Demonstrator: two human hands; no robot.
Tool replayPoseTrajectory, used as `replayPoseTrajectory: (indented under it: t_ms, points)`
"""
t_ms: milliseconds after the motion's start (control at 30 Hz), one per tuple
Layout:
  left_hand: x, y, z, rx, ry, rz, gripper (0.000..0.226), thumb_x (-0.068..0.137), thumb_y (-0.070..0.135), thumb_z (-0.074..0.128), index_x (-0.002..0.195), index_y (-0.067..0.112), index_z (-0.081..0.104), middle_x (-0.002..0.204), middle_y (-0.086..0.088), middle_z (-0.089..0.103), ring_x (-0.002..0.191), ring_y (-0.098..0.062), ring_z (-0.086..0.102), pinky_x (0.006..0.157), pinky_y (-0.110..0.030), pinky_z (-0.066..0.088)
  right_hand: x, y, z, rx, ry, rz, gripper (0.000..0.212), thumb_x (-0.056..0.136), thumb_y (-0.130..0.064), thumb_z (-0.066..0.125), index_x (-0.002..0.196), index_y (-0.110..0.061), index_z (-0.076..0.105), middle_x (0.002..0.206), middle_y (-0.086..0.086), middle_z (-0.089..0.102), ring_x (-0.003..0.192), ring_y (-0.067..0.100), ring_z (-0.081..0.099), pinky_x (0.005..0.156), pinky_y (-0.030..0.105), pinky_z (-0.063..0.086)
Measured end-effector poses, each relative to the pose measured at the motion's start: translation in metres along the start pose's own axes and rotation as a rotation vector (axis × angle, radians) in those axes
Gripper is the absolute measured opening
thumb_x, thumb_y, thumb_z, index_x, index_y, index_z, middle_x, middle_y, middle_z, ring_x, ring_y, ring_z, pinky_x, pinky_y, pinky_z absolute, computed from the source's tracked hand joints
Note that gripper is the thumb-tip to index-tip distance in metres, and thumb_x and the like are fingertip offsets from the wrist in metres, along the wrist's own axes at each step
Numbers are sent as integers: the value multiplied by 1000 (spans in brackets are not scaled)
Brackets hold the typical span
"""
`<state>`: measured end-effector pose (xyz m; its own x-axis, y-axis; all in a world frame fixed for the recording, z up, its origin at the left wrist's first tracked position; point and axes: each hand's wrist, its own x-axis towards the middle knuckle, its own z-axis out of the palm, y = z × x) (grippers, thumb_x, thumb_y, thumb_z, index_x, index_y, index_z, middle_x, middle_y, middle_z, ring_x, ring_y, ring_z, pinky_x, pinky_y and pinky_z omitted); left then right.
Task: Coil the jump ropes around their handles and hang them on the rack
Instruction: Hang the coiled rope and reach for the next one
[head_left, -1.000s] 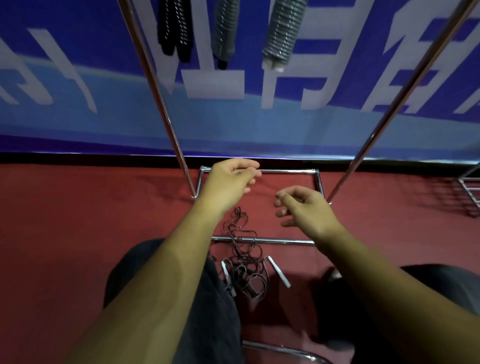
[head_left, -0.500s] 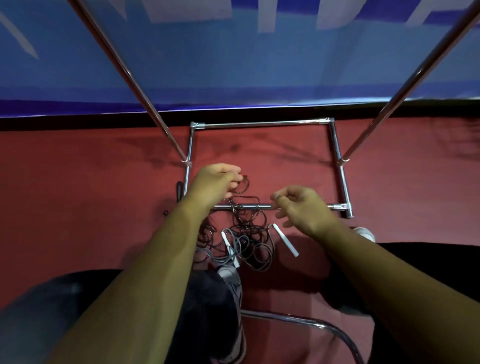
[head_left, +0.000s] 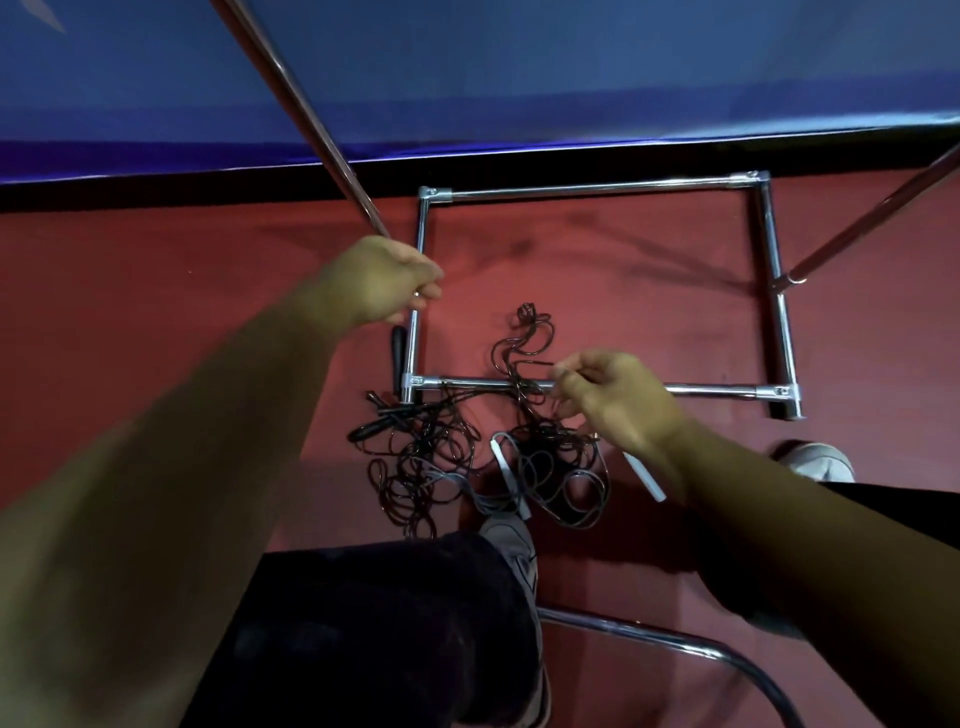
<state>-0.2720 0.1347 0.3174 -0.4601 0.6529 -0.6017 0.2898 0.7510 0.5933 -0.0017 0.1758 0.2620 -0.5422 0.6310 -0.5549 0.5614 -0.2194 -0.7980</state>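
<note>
Two hands: left hand (head_left: 382, 283), right hand (head_left: 618, 402). Two white handles (head_left: 500, 453) (head_left: 644, 478), at least two black handles (head_left: 397, 349) (head_left: 370, 429), two shoes (head_left: 506, 535) (head_left: 815, 460), one rack (head_left: 597, 188). The tangled ropes (head_left: 431, 467) cannot be counted.

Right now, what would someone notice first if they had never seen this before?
A messy tangle of black jump ropes and two white handles lies on the red floor, crossing the near bar of the chrome rack base. Above it, the left hand and right hand reach out with curled fingers.

Bare floor (head_left: 623, 260) is enclosed by rack base bars (head_left: 592, 188); front bar (head_left: 717, 388) is overlain by tangled jump ropes (head_left: 483, 457).
</note>
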Motion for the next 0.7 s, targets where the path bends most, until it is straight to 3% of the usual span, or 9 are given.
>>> replayPoseTrajectory:
  t_ms: [133, 267, 333, 400, 500, 633, 700]
  points:
    - [8, -21, 28, -78, -30, -66, 15, 104, 25, 56, 107, 21, 71, 96, 9, 74, 85, -6, 68, 75, -28, 53, 9, 32, -20, -124, 44, 72, 19, 100, -15, 56, 87, -22, 67, 85, 0, 75, 72, 18, 67, 71, 36, 55]
    - [14, -58, 109, -211, -32, -234, 14, 104, 23, 57, 105, 15, 70, 90, 4, 73, 77, -12, 65, 67, -28, 51, 11, 72, -39, -172, 97, 189, 22, 98, -15, 61, 78, -21, 69, 79, 1, 74, 68, 20, 67, 67, 37, 52]
    - [11, -84, 157, -127, -172, -298, 16, 103, 20, 58, 92, 15, 68, 91, -3, 73, 74, -17, 63, 60, -26, 46, 11, 92, -49, -210, 117, 227, 21, 95, -18, 63, 76, -22, 70, 69, -1, 73, 63, 22, 66, 68, 41, 53]
    - [9, -109, 198, -6, -236, -315, 19, 101, 21, 58, 92, 9, 71, 94, -9, 74, 78, -25, 66, 64, -29, 47, 9, 107, -57, -256, 102, 288, 20, 94, -18, 63, 75, -22, 70, 62, -2, 69, 59, 21, 64, 68, 43, 56]
    - [13, -137, 228, 132, -207, -322, 23, 100, 17, 53, 87, 5, 68, 84, -13, 66, 79, -30, 60, 66, -30, 40, 6, 122, -63, -350, 68, 327, 21, 94, -25, 62, 75, -20, 68, 75, 3, 73, 74, 30, 70, 74, 48, 61]
    - [26, -153, 242, 338, -222, -348, 37, 107, 16, 38, 123, -3, 65, 128, -23, 65, 116, -37, 61, 82, -31, 46, 1, 131, -70, -436, 28, 312, 16, 95, -31, 61, 83, -22, 69, 86, 0, 75, 82, 27, 72, 78, 46, 60]
    - [25, -155, 249, 408, -307, -312, 40, 110, 14, 36, 137, -6, 57, 140, -22, 59, 120, -32, 61, 82, -18, 51, 0, 135, -73, -449, 2, 294, 16, 95, -27, 61, 83, -23, 69, 83, 1, 73, 79, 26, 70, 75, 42, 59]
